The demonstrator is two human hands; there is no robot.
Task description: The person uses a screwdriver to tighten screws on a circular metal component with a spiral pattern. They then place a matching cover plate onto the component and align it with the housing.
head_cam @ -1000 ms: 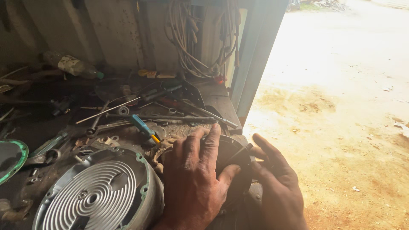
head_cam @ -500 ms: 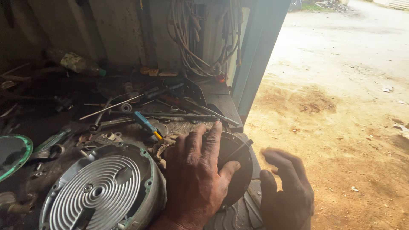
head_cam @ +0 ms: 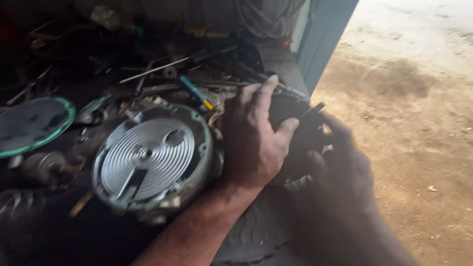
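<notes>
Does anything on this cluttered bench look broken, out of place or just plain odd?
The round ribbed metal cover looks worn: green paint is chipped along its rim. Tools lie scattered behind it, among them a blue-handled screwdriver. The left hand presses a dark round part, with the right hand beside it. The picture is too blurred to confirm breakage.

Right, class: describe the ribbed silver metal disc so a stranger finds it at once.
Start at the cluttered dark workbench. Just beside the left hand lies the round silver metal disc. Only it has bright concentric ridges; the flat dark green-rimmed plate farther away has none.
</notes>
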